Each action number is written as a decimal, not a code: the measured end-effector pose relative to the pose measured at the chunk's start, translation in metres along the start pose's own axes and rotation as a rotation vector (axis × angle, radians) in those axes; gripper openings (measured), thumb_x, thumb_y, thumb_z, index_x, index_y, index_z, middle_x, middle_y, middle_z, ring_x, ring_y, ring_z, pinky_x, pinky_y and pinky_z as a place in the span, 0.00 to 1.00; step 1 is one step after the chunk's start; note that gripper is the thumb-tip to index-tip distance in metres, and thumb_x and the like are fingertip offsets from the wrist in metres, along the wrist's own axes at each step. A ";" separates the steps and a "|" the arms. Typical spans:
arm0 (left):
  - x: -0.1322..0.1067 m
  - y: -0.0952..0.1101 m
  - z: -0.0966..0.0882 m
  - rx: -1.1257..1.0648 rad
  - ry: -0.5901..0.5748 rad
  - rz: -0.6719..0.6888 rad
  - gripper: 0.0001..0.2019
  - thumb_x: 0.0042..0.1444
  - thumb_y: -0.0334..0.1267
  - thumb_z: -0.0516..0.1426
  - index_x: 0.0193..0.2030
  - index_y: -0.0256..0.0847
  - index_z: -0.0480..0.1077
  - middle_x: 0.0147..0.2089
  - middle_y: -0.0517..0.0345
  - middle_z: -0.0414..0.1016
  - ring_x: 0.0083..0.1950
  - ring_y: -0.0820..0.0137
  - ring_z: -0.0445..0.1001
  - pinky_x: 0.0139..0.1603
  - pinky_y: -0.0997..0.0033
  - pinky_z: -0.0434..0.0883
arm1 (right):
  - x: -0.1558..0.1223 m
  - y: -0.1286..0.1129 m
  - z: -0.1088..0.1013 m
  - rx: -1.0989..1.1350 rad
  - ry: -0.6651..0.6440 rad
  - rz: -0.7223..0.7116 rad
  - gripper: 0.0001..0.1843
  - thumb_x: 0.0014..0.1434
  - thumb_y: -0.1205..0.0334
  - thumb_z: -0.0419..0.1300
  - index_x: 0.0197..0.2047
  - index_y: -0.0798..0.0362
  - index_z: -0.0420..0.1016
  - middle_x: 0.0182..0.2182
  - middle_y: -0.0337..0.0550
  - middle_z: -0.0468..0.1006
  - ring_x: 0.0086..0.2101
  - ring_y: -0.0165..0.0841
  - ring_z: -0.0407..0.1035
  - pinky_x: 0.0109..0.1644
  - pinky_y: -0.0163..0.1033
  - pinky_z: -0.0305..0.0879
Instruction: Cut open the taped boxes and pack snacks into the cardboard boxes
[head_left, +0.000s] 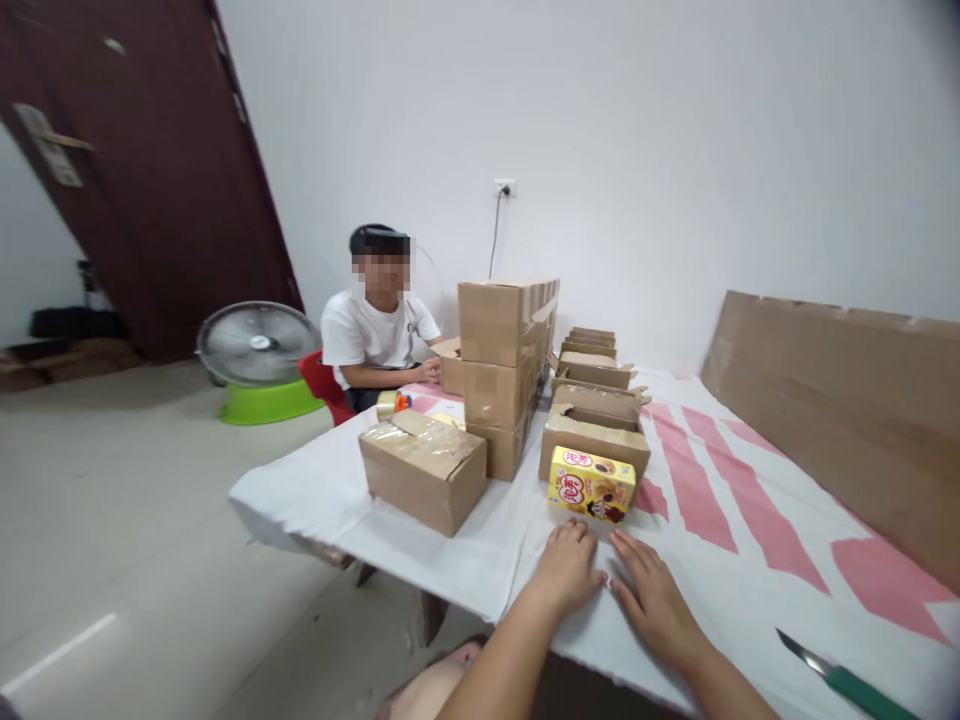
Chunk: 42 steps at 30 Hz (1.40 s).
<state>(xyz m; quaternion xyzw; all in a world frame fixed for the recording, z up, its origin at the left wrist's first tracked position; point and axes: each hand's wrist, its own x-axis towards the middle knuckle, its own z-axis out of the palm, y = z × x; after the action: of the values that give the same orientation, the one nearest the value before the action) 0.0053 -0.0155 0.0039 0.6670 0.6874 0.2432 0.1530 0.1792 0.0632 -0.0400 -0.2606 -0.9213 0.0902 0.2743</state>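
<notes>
My left hand (568,566) rests on the white-covered table with its fingers loosely bent and nothing in it. Beside it, my right hand (654,598) lies with fingers stretched out, holding nothing. Just beyond the fingertips of both hands stands a yellow snack box (592,485) with red printing; whether any finger touches it I cannot tell. Behind the snack box is an open cardboard box (596,437) with raised flaps. A knife with a green handle (862,692) lies to the right of my right hand.
A taped carton (426,475) sits near the table's left edge. Stacked cartons (491,340) rise behind it, beside a row of open boxes (595,370). A person in a white shirt (375,340) sits across, hands at a carton. A large cardboard sheet (832,390) stands at right.
</notes>
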 end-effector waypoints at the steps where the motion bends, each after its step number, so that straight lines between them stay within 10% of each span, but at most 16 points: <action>1: -0.002 -0.002 -0.003 -0.002 -0.007 0.009 0.26 0.52 0.44 0.57 0.58 0.36 0.68 0.64 0.41 0.63 0.67 0.50 0.57 0.67 0.51 0.54 | 0.000 0.000 0.000 -0.023 -0.023 -0.006 0.26 0.64 0.53 0.51 0.64 0.50 0.60 0.61 0.50 0.66 0.60 0.43 0.60 0.62 0.54 0.60; 11: -0.028 -0.023 -0.039 -0.054 0.006 -0.026 0.27 0.54 0.46 0.55 0.59 0.37 0.66 0.58 0.45 0.71 0.58 0.57 0.70 0.60 0.60 0.65 | 0.008 0.005 -0.001 -0.206 -0.195 -0.067 0.29 0.65 0.48 0.48 0.66 0.47 0.58 0.63 0.48 0.63 0.61 0.43 0.59 0.61 0.53 0.60; 19: -0.035 -0.028 -0.045 -0.049 -0.095 -0.056 0.26 0.49 0.48 0.61 0.54 0.38 0.72 0.56 0.43 0.73 0.57 0.54 0.71 0.58 0.59 0.67 | 0.080 -0.015 -0.008 -0.343 -0.321 0.204 0.22 0.63 0.59 0.47 0.58 0.58 0.62 0.51 0.57 0.74 0.50 0.43 0.70 0.53 0.45 0.64; 42: -0.033 -0.020 -0.048 0.077 -0.182 -0.034 0.26 0.53 0.52 0.58 0.53 0.37 0.72 0.55 0.40 0.73 0.58 0.52 0.69 0.57 0.54 0.66 | 0.173 -0.027 0.032 -0.179 -0.177 0.370 0.25 0.58 0.48 0.53 0.49 0.60 0.67 0.39 0.63 0.77 0.41 0.53 0.73 0.43 0.53 0.66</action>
<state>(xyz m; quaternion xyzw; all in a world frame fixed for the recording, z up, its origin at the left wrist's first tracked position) -0.0353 -0.0547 0.0296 0.6799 0.6908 0.1525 0.1932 0.0265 0.1310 0.0206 -0.4397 -0.8825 0.0793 0.1469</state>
